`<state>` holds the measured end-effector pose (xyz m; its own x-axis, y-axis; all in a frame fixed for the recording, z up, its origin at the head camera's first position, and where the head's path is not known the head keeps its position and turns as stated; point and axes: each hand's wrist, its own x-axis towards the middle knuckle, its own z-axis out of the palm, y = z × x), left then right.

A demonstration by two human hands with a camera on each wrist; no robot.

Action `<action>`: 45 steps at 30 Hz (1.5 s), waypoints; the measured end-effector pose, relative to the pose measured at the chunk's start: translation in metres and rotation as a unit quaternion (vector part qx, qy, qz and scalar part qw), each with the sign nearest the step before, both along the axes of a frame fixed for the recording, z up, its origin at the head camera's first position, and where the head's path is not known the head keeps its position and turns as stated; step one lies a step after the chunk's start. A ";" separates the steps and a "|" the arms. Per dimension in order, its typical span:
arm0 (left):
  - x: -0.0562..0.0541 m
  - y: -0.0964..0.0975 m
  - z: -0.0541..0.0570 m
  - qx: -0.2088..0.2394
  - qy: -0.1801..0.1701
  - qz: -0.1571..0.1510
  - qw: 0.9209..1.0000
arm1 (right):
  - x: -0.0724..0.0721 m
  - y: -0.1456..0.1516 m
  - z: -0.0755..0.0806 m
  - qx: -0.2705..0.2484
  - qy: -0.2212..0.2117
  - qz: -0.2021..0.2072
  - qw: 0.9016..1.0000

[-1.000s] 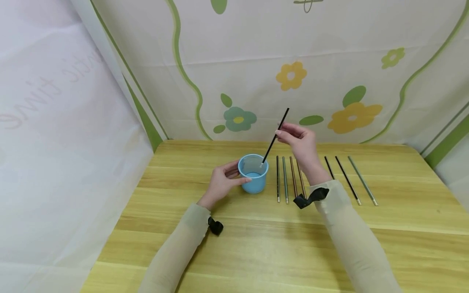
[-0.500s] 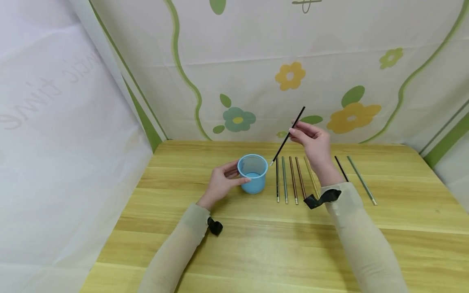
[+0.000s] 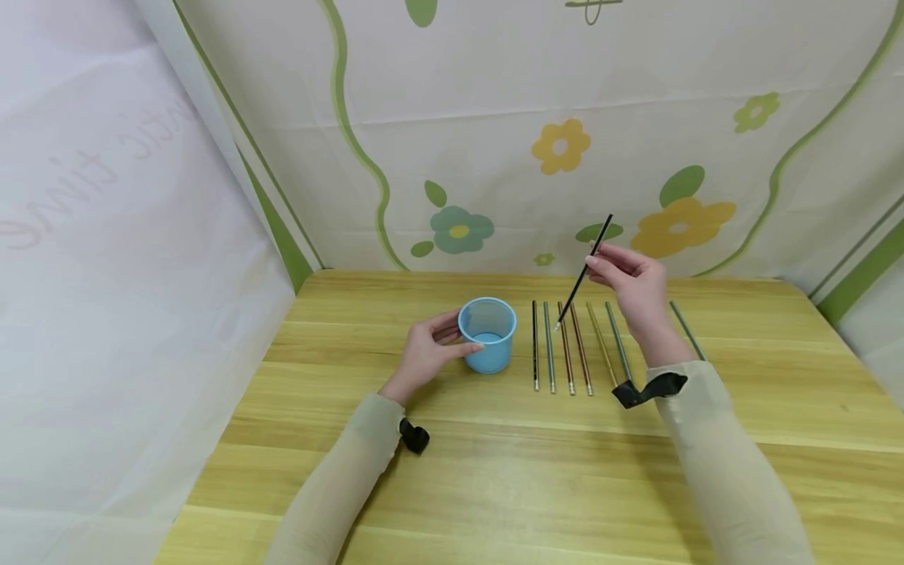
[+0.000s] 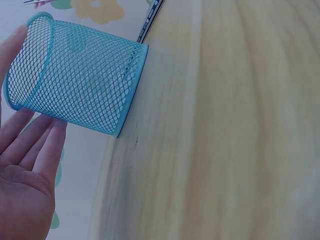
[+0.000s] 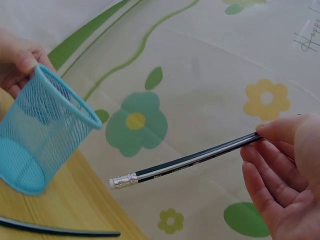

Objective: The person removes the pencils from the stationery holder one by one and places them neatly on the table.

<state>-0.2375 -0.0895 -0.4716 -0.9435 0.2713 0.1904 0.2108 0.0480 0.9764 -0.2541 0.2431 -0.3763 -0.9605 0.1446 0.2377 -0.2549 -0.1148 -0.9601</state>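
Note:
My left hand (image 3: 427, 353) holds a light blue mesh pencil cup (image 3: 490, 359), thumb on the near side and fingers on the far side. The cup stands upright on the table; its mesh wall (image 4: 85, 75) fills the upper left of the left wrist view. My right hand (image 3: 632, 286) pinches a black pencil (image 3: 575, 290) between thumb and fingertips, right of the cup. The pencil slants with its white eraser end (image 5: 123, 180) low and to the left, apart from the cup. Its upper end shows above the fingers in the head view.
Several pencils lie in a row right of the cup, among them a black one (image 3: 535, 345), a brown one (image 3: 581, 349), a gold one (image 3: 600, 341) and a green one (image 3: 687, 329). My right forearm covers part of the row. A printed cloth (image 3: 459, 141) hangs behind the wooden table (image 3: 494, 486).
My right hand has moved right with the pencil, whose eraser end has gone from the cup's mouth to above the pencil row. The left hand and cup have stayed put.

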 end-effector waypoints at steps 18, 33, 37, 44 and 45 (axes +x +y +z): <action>0.000 0.001 -0.002 -0.006 0.003 0.008 1.000 | 0.011 0.063 -0.026 0.058 -0.061 -0.033 0.996; -0.001 0.002 -0.002 -0.001 -0.007 0.005 1.000 | 0.031 0.101 -0.033 0.071 -0.107 -0.065 0.990; 0.000 0.003 -0.001 0.003 -0.008 0.002 1.000 | 0.035 0.111 -0.036 0.058 -0.104 -0.073 0.990; -0.001 0.004 -0.002 -0.001 -0.005 0.007 1.000 | 0.043 0.139 -0.041 0.078 -0.124 -0.086 0.985; -0.001 0.004 -0.003 -0.002 -0.004 0.009 1.000 | 0.044 0.144 -0.042 0.085 -0.128 -0.089 0.984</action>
